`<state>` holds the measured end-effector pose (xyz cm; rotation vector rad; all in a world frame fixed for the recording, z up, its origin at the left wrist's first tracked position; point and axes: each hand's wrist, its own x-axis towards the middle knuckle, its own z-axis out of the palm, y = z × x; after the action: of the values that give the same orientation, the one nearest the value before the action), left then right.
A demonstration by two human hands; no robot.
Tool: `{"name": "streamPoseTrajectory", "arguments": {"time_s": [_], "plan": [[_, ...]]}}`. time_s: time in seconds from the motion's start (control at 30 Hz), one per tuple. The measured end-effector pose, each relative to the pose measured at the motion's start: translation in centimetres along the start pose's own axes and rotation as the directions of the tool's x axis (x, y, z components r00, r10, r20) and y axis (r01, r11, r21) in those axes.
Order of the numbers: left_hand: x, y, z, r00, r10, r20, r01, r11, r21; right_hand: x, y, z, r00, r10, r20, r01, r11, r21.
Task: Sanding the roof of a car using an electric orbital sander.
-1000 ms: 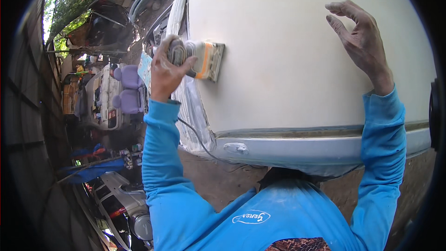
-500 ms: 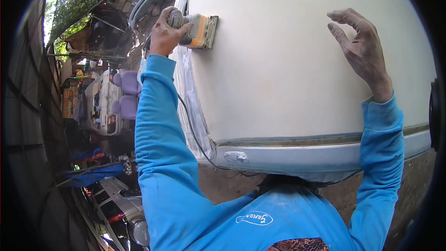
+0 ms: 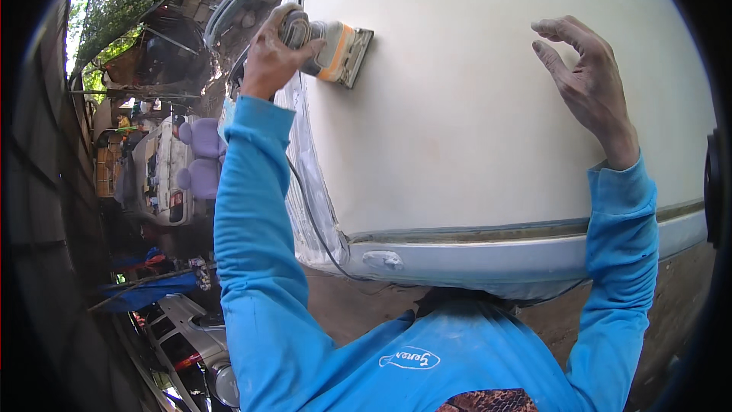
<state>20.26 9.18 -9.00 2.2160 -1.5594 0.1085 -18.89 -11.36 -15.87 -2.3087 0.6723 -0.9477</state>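
Note:
My left hand (image 3: pixel 276 57) is wrapped round the grey body of an electric sander (image 3: pixel 331 52), which has an orange band and a flat rectangular pad. The sander rests near the left edge of a wide, off-white car roof (image 3: pixel 457 122), its pad toward the right. A dark power cord (image 3: pixel 306 202) trails down from it over the roof's masked left edge. Over to the right, my right hand (image 3: pixel 583 80) holds nothing; thumb and fingers are curved and apart. It is over the dusty roof surface, and whether it touches cannot be told.
A grey-blue roof side rail (image 3: pixel 473 259) with a dark groove runs along the near edge. Whitish masking (image 3: pixel 309 152) covers the left edge. Further left are purple car seats (image 3: pixel 202 160), a silver vehicle (image 3: pixel 179 343) and a blue tarp (image 3: pixel 156 290).
The sander has slid slightly right over the roof and tilted a little, with my left hand still on it. My right hand has shifted only slightly left.

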Motion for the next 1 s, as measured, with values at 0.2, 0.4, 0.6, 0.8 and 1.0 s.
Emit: {"name": "streamPoseTrajectory", "arguments": {"time_s": [0.2, 0.4, 0.6, 0.8, 1.0], "plan": [[4.5, -3.3, 0.4, 0.96, -0.28, -0.007, 0.28, 0.959, 0.039, 0.3, 0.3, -0.2, 0.996, -0.074, -0.039, 0.074, 0.997, -0.014], [1.2, 2.0, -0.2, 0.976, -0.215, 0.028, 0.215, 0.977, 0.018, 0.2, 0.2, -0.3, 0.999, -0.029, -0.032, 0.029, 0.999, 0.021], [-0.1, 8.5, 1.5, 0.996, 0.085, 0.005, -0.085, 0.991, 0.104, 0.2, 0.2, -0.4, 0.999, -0.025, -0.021, 0.024, 0.999, -0.025], [8.5, 6.4, 2.8, 0.989, -0.126, 0.084, 0.108, 0.976, 0.187, -0.1, 0.3, -0.5, 0.998, -0.009, -0.067, 0.009, 1.0, 0.003], [10.9, 0.8, 2.4, 0.953, -0.303, -0.008, 0.291, 0.908, 0.3, -0.1, 0.6, -0.8, 0.998, 0.017, -0.068, -0.012, 0.996, 0.085]]}}
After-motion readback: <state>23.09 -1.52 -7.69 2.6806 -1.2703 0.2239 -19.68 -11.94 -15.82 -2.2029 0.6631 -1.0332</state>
